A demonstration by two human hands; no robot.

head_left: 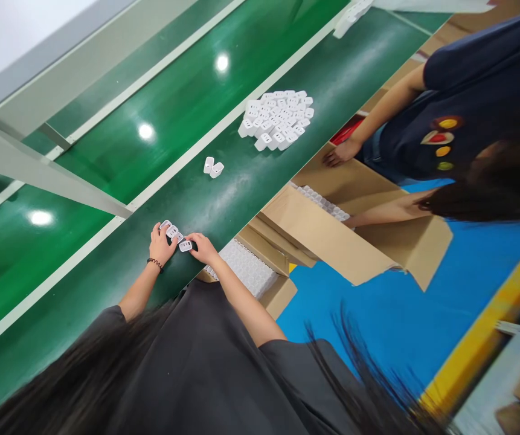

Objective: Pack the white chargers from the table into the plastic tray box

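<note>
I have my left hand (162,244), with a dark coiled band at its wrist, curved around a short row of white blocks (171,231) on the green counter (226,202). A finger reaches one end and the thumb lies near the other; how firmly it grips, I cannot tell from here. My right hand (202,248) has its fingertips together on the end block (186,246), just beside the row, with its slotted face turned up toward my camera. Row and end block sit between the counter's near edge and the pale rail (187,161) along its far edge.

Farther along the counter, closer to that rail than to the near edge, I see two loose blocks (217,170) leaning together, then a dense pile (278,121) of the same white blocks.

Off the near edge, by my right forearm, an open carton (281,295) holds packed white pieces. Beyond it stands a larger box (332,235), also with white pieces inside. A co-worker (481,121) in a dark shirt rests one hand on its side and reaches inside with the other.
</note>
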